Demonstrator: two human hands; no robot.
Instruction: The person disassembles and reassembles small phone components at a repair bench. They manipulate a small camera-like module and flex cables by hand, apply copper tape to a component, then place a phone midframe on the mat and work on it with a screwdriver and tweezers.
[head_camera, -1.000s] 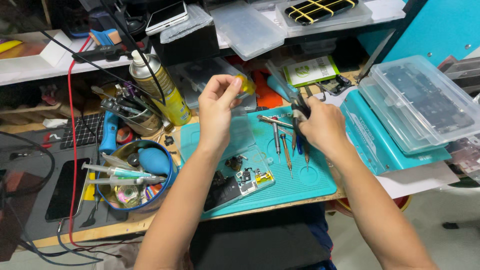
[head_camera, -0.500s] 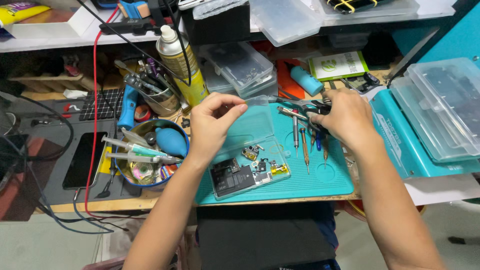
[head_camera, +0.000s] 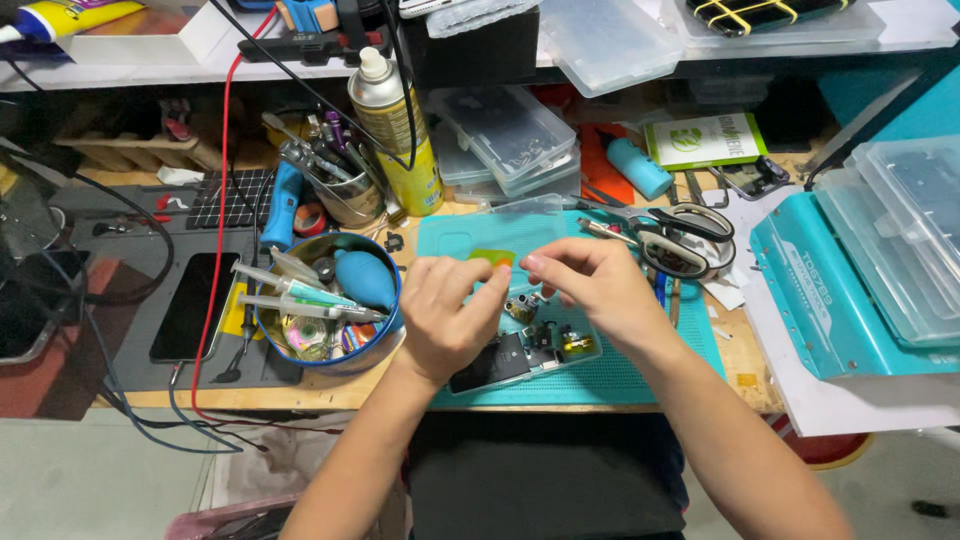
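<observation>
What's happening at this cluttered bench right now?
A person sits at a workbench, both hands raised over a teal work mat. The left hand and right hand pinch a small green-yellow piece between their fingertips. Below them lies an opened phone, its insides exposed.

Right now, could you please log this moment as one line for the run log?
left hand: pinching green strip | right hand: pinching same strip | below: opened phone on teal mat

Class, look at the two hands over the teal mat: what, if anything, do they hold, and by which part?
A small green card is pinched between the left hand and right hand, each gripping one end with its fingertips, above the opened phone.
</observation>
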